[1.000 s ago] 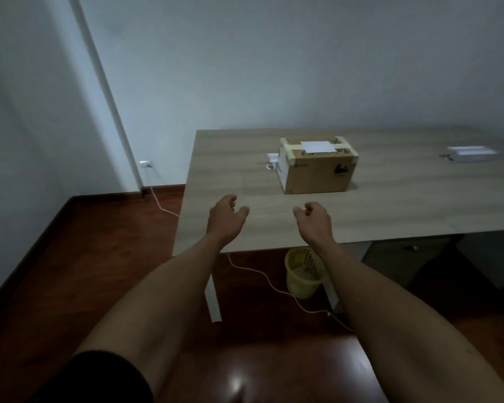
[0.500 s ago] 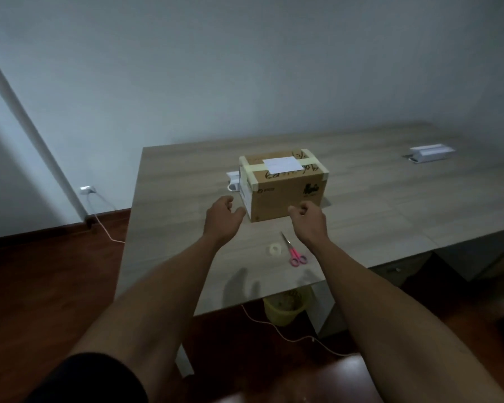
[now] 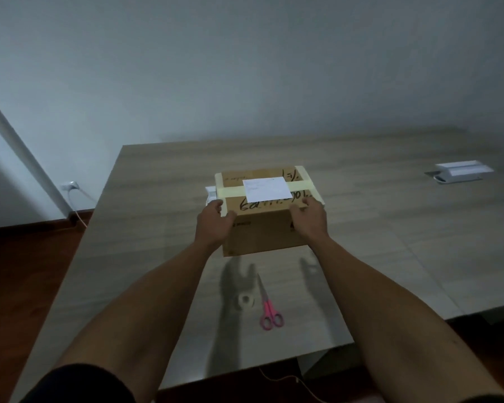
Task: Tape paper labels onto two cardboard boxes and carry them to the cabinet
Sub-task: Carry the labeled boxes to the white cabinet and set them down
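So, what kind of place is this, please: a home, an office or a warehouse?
Probably a plain office or spare room, not a warehouse. A large wooden desk stands against a bare wall, with a wall socket near the wooden floor; scissors and a tape roll lie on the desk.

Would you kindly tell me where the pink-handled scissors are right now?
The pink-handled scissors lie on the wooden table near its front edge, right beside the small tape roll, in front of the cardboard box.
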